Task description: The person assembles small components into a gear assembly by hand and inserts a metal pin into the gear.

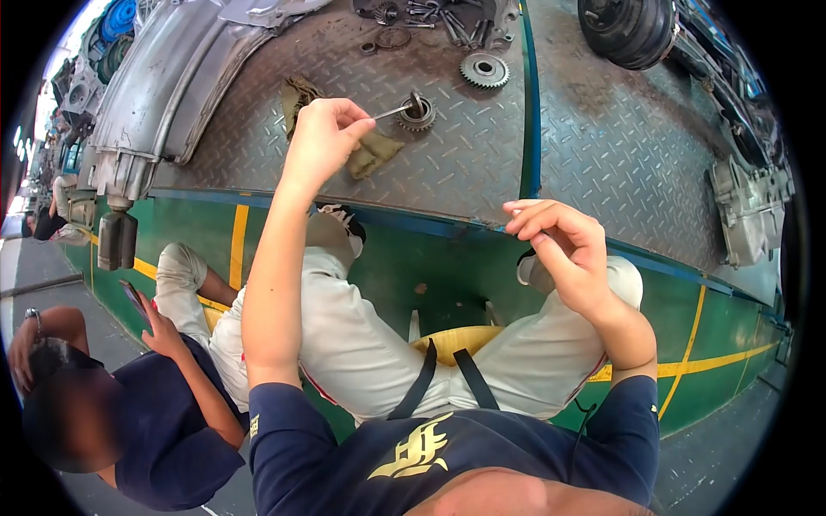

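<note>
My left hand (325,136) pinches a thin metal rod (391,113) between thumb and fingertips, over the steel-plate worktop. The rod's far end reaches a small toothed gear (416,113) lying on the plate; a dark piece stands in or over the gear's bore, and I cannot tell whether it belongs to the rod. Close below that hand lies a crumpled olive cloth (375,155). My right hand (564,245) is raised by the worktop's near edge with its fingers curled together; something small and pale may be at the fingertips, but its kind is unclear.
A larger gear (484,70) lies farther back, near several bolts (447,19). Big metal housings (159,95) stand on the left, another casing (750,211) on the right, and a black drum (626,30) at the back. Beside me on the left sits a person (163,413) holding a phone.
</note>
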The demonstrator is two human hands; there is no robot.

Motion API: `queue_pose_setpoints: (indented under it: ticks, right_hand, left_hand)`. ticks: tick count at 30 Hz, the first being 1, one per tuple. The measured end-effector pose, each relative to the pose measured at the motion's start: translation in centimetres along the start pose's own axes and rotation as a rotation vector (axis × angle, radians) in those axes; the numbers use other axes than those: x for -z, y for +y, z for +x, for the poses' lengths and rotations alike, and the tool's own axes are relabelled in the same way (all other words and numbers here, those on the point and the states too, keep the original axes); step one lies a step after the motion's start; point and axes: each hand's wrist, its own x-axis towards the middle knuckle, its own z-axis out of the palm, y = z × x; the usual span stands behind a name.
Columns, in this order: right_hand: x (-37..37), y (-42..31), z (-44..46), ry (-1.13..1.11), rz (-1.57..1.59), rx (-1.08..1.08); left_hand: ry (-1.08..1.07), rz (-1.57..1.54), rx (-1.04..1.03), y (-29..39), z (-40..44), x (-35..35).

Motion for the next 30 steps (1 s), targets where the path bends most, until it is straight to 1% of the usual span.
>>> queue_pose_setpoints:
  ticks: [5,11,14,20,23,26,29,30]
  right_hand:
    - [-0.11,-0.02,-0.04,0.015,0.009,-0.010]
    - [0.00,-0.02,-0.01,0.007,0.011,-0.008]
    - [0.05,0.08,-0.01,0.004,0.008,-0.003]
    - [-0.10,-0.05,0.05,0.011,0.011,-0.023]
    - [-0.06,0.02,0.10,0.002,0.002,-0.013]
    - [-0.03,0.09,0.16,-0.002,0.001,-0.008]
    - [-0.07,0.05,0.21,-0.003,0.007,-0.007]
    - [-0.10,0.02,0.21,-0.003,0.009,-0.007]
  left_hand:
    - [-0.043,-0.011,0.051,0.27,-0.18,0.16]
    - [-0.036,0.068,0.000,0.30,-0.11,0.08]
    - [-0.032,0.034,0.009,-0.25,0.09,-0.07]
    - [0.006,0.070,-0.135,-0.46,-0.06,-0.24]
    - [0.007,0.062,-0.114,0.12,-0.27,-0.17]
    - [0.026,0.063,-0.134,-0.44,-0.13,-0.28]
    - [0.035,0.060,-0.112,-0.36,-0.12,0.06]
    - [0.028,0.039,-0.068,-0.35,-0.11,0.04]
